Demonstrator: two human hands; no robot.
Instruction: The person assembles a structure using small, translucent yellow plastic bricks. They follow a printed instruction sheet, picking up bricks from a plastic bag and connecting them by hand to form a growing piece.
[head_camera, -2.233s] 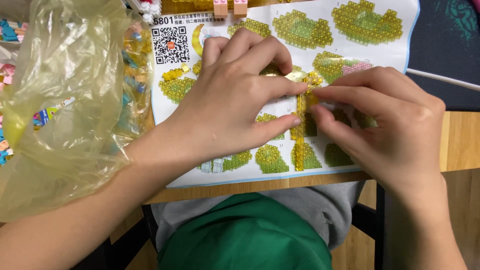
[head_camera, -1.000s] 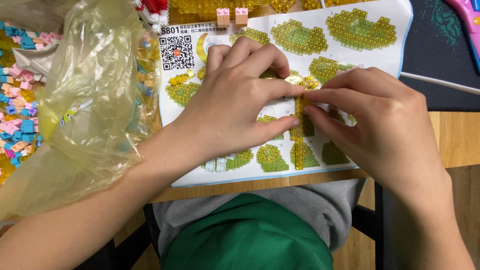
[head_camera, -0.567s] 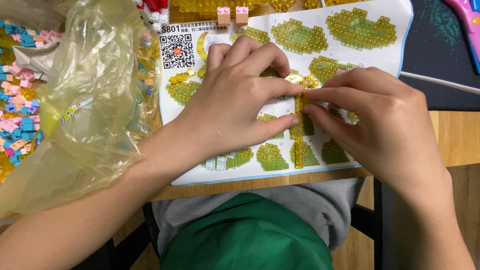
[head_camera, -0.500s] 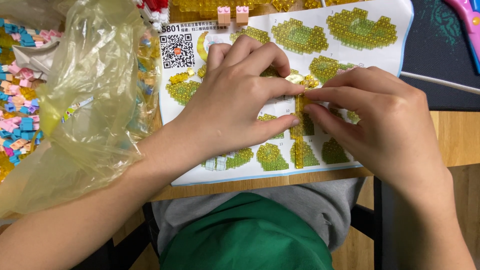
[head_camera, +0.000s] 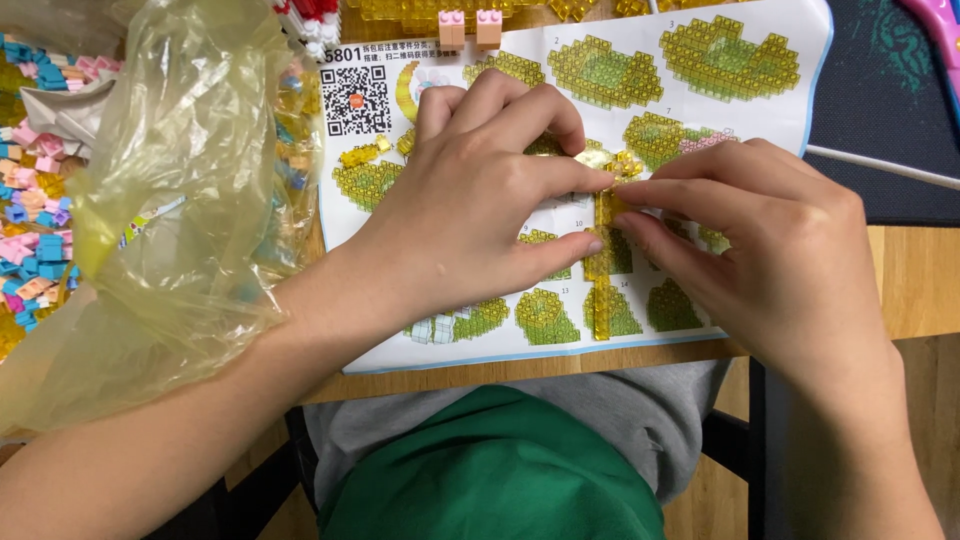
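Observation:
A strip of clear yellow building bricks (head_camera: 604, 262) stands on the white instruction sheet (head_camera: 760, 110), and both hands pinch it. My left hand (head_camera: 480, 210) grips its top and left side with thumb and fingers. My right hand (head_camera: 770, 260) presses the top of the strip from the right with its fingertips. The upper part of the brick piece is hidden between the fingers.
A crumpled yellowish plastic bag (head_camera: 160, 200) lies at the left, over loose pink and blue bricks (head_camera: 35, 230). Two pink bricks (head_camera: 468, 25) sit at the sheet's top edge. A dark mat (head_camera: 890, 100) lies at the right. The wooden table's front edge (head_camera: 910, 290) runs below.
The camera view shifted slightly downward early on. Both hands have stayed on the yellow brick strip with hardly any movement.

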